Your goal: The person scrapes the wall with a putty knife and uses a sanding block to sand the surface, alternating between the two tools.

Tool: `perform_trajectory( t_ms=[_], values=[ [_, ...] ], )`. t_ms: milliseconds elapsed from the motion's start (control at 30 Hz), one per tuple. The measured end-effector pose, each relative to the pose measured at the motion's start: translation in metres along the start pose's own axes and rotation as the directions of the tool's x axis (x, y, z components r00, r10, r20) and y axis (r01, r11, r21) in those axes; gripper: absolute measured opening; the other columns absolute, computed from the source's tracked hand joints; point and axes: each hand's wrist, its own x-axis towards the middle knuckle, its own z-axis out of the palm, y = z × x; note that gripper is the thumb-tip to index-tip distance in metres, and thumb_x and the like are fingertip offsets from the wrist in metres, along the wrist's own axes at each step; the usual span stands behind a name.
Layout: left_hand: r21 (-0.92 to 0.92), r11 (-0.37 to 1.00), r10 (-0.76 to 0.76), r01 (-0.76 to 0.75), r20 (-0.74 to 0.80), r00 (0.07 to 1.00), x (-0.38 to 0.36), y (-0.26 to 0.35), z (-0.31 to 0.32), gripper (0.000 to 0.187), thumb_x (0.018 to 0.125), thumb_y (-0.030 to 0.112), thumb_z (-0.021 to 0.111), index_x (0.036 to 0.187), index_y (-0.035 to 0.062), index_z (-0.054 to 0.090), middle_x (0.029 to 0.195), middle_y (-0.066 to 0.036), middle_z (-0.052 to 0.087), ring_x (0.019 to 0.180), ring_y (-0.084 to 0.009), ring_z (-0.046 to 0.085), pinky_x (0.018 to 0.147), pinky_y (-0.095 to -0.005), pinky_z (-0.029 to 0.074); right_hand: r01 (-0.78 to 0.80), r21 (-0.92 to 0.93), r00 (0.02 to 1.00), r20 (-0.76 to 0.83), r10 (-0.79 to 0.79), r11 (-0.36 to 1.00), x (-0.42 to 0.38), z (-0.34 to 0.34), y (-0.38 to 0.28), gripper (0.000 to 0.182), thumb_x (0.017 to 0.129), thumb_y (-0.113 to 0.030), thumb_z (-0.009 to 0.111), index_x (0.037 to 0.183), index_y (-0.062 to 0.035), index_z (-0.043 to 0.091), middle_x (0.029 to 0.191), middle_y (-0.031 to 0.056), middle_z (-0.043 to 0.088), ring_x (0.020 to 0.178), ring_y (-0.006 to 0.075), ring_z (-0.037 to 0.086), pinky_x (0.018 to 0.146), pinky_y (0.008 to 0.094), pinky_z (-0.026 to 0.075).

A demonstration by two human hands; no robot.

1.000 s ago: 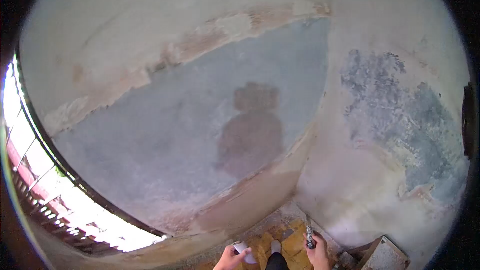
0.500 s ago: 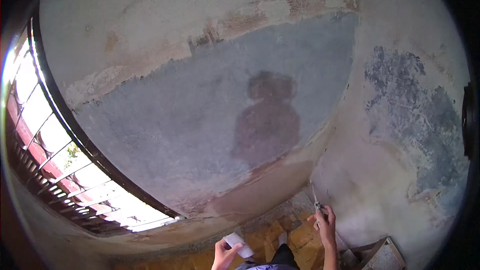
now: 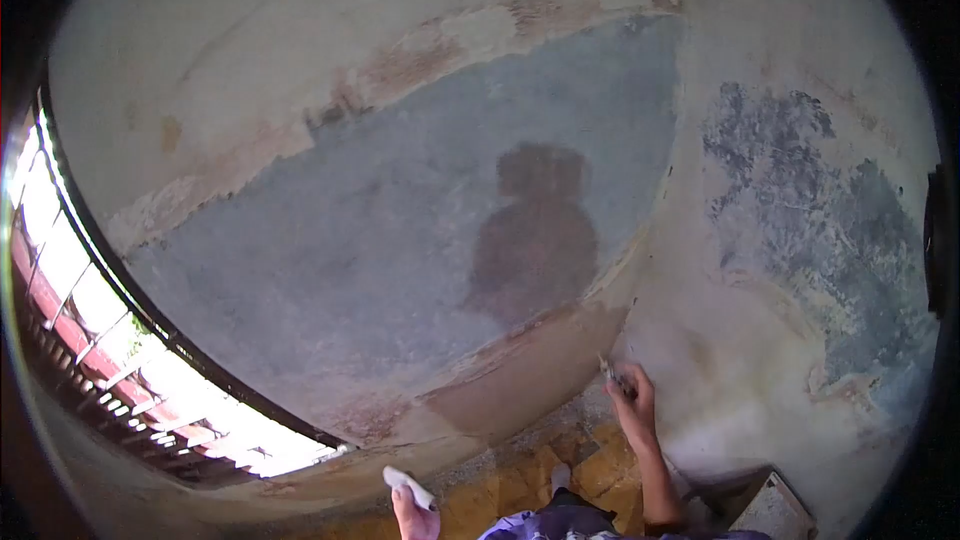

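Observation:
Low in the head view, my left hand (image 3: 416, 518) is closed around a flat white piece (image 3: 408, 485) that looks like a folded sheet or pad. My right hand (image 3: 635, 408) grips a small tool with a narrow tip (image 3: 606, 368); my fingers cover most of it and its kind is unclear. The tip points up and left, overlapping the lower part of the wall near the corner. Above it spreads a large grey patch (image 3: 380, 230) on the wall, edged with peeling paint, with my shadow across it.
A barred window (image 3: 130, 360) opens on the left. The right-hand wall carries a rough dark grey patch (image 3: 800, 200). Below are yellowish floor tiles (image 3: 490, 500) and my foot (image 3: 561, 478). A box-like object (image 3: 770, 510) stands at the lower right against the wall.
My right hand has moved up and slightly left with the tool. My left hand has shifted left and lower with the white piece, and my view has turned a little.

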Motion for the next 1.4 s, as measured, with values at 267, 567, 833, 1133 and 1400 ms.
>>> perform_trajectory(
  t_ms=[267, 567, 833, 1133, 1400],
  values=[
    [0.495, 0.859, -0.125, 0.133, -0.049, 0.991, 0.005, 0.006, 0.067, 0.052, 0.084, 0.010, 0.069, 0.131, 0.0026, 0.048, 0.102, -0.004, 0.064, 0.090, -0.0165, 0.063, 0.082, -0.0335, 0.052, 0.519, -0.126, 0.842, -0.092, -0.531, 0.845, 0.154, 0.046, -0.152, 0.030, 0.086, -0.013, 0.071, 0.113, -0.0004, 0.066, 0.096, 0.0120, 0.070, 0.083, 0.0141, 0.066, 0.072, 0.0266, 0.051],
    [0.643, 0.761, -0.143, 0.081, 0.045, 0.989, 0.019, -0.041, 0.089, 0.014, 0.080, 0.013, 0.071, 0.084, 0.0053, 0.060, 0.088, -0.005, 0.059, 0.079, -0.0176, 0.059, 0.069, -0.0317, 0.049, 0.614, -0.246, 0.717, -0.224, -0.660, 0.750, 0.231, 0.058, -0.258, 0.028, 0.085, -0.011, 0.071, 0.111, -0.0003, 0.069, 0.099, 0.0148, 0.071, 0.083, 0.0154, 0.067, 0.073, 0.0270, 0.052],
    [0.699, 0.703, -0.046, 0.132, -0.142, 0.989, 0.032, -0.031, 0.098, 0.019, 0.083, 0.014, 0.070, 0.095, 0.0048, 0.060, 0.085, -0.003, 0.062, 0.077, -0.0141, 0.062, 0.064, -0.0296, 0.051, 0.604, -0.066, 0.757, -0.261, -0.598, 0.794, 0.231, 0.052, -0.251, 0.026, 0.084, -0.013, 0.072, 0.107, -0.0002, 0.070, 0.093, 0.0131, 0.072, 0.080, 0.0109, 0.065, 0.073, 0.0263, 0.051],
    [0.581, 0.813, 0.025, 0.040, -0.104, 0.994, 0.049, -0.025, 0.087, 0.027, 0.083, 0.005, 0.070, 0.107, 0.0061, 0.058, 0.092, -0.002, 0.062, 0.082, -0.0148, 0.061, 0.072, -0.0320, 0.051, 0.603, -0.208, 0.722, -0.269, -0.638, 0.770, 0.232, 0.050, -0.262, 0.026, 0.085, -0.014, 0.071, 0.108, -0.0013, 0.070, 0.087, 0.0137, 0.072, 0.076, 0.0123, 0.067, 0.071, 0.0268, 0.051],
    [0.644, 0.762, -0.002, 0.065, -0.098, 0.995, 0.041, -0.008, 0.082, 0.024, 0.079, 0.003, 0.069, 0.100, 0.0074, 0.057, 0.084, 0.000, 0.059, 0.075, -0.0121, 0.059, 0.066, -0.0285, 0.050, 0.610, -0.329, 0.644, -0.324, -0.693, 0.721, 0.252, 0.070, -0.259, 0.026, 0.086, -0.019, 0.070, 0.106, -0.0028, 0.071, 0.076, 0.0134, 0.068, 0.066, 0.0135, 0.062, 0.065, 0.0286, 0.050]
  ],
)
